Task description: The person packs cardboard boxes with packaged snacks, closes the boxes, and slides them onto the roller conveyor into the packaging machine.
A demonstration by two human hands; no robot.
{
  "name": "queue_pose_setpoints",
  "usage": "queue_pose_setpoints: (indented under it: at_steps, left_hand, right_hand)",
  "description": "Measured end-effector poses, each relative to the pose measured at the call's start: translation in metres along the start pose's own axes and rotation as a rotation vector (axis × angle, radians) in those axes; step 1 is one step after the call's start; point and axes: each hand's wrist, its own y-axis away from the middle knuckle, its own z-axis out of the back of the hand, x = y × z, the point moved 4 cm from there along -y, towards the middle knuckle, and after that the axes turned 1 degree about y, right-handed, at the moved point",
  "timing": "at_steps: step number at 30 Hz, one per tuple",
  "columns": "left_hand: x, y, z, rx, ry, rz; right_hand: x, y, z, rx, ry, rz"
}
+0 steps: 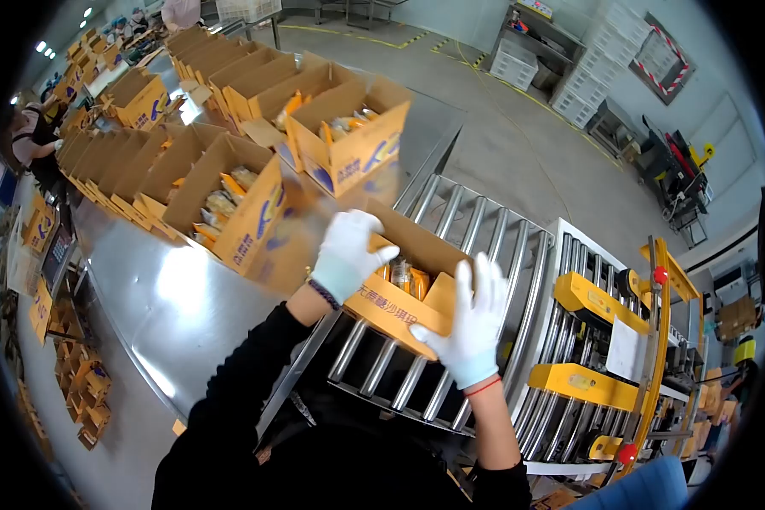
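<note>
Here on the roller conveyor [416,378] sits the open carton [388,311], slightly askew, packets in orange wrapping [419,283] showing inside and a flap angled up at its right end. In comes the left hand [348,255], white-gloved, at the carton's left side, fingers bent and thumb spread over the opening; whether it grips the cardboard, we cannot tell. And the right hand [472,323], gloved too (a thin red string circles that wrist), is open at the other end, fingers extended, thumb by the near edge!

Left of the roller conveyor, the steel table [157,293] carries rows of open cartons [229,200], the nearer ones showing wrapped packets. One filled carton [348,136] stands near the conveyor's far left corner, the cardboard below it blurred. Right of the conveyor, look at the machine with yellow arms [599,302], a white sheet [627,348] lying on it. Well beyond the conveyor, white crates [608,42] are stacked; far to its left, another person [36,144] stands by the cartons.
</note>
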Motion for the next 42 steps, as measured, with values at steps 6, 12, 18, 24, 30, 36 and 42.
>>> queue_pose_setpoints:
  at_steps: [6, 12, 18, 24, 30, 36, 42]
  left_hand:
    - [0.047, 0.044, -0.015, 0.329, 1.032, 0.665]
    - [-0.066, 0.029, -0.138, 0.111, 0.677, 0.336]
    - [-0.124, 0.023, -0.038, 0.571, 0.487, -0.038]
    - [0.088, 0.041, 0.088, 0.418, -0.729, 0.452]
    - [0.035, 0.01, 0.031, 0.405, 0.877, 0.636]
    - [0.02, 0.007, 0.056, 0.383, 0.21, -0.009]
    - [0.046, -0.023, -0.032, 0.465, 0.186, -0.194]
  right_hand:
    - [0.001, 0.053, -0.013, 0.162, 0.083, 0.068]
    - [-0.085, 0.041, 0.003, 0.142, 0.281, -0.172]
    - [-0.154, 0.057, 0.013, 0.006, 0.52, -0.33]
    - [-0.18, 0.077, 0.035, -0.255, 0.393, -0.41]
    - [-0.031, 0.045, 0.014, 0.134, -0.467, 0.075]
    - [-0.036, 0.043, -0.062, 0.007, -0.283, 0.301]
    - [-0.055, -0.001, -0.054, 0.147, -0.725, -0.046]
